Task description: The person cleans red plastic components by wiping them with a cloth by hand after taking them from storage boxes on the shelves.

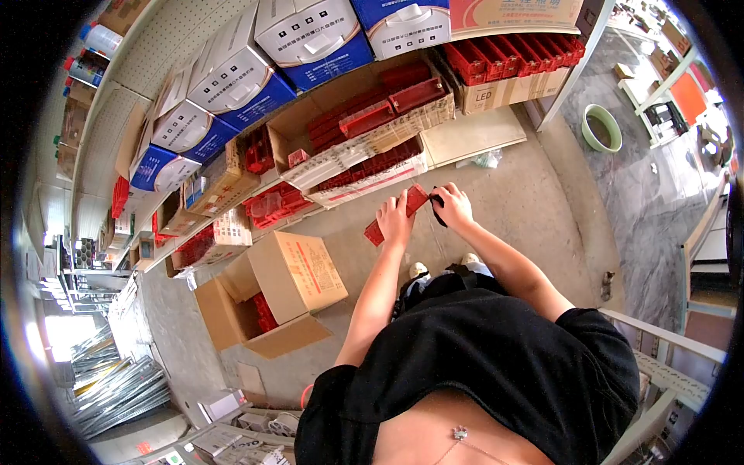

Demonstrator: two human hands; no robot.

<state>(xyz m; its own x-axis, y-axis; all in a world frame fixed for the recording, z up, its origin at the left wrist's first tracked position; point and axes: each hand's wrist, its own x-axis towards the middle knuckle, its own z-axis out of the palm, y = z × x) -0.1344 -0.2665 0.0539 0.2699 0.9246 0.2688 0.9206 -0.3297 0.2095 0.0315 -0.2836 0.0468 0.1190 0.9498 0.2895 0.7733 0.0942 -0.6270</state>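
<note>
My left hand (395, 222) is closed around a long red plastic piece (416, 198), which looks like one of the red bins in the cartons and is held tilted in front of my body. Beside its upper end, my right hand (456, 206) is closed on a small black item (439, 211); its kind is too small to tell. The black item appears to touch the end of the red piece. Just beyond my hands, a carton of red bins (372, 172) sits low at the shelf.
An open cardboard box (298, 271) with red parts inside stands on the floor to the left. Blue-and-white boxes (310, 43) line the shelf above more cartons of red bins (511, 60). A green tub (602, 129) stands on the right. Metal strips (124, 395) lie at the lower left.
</note>
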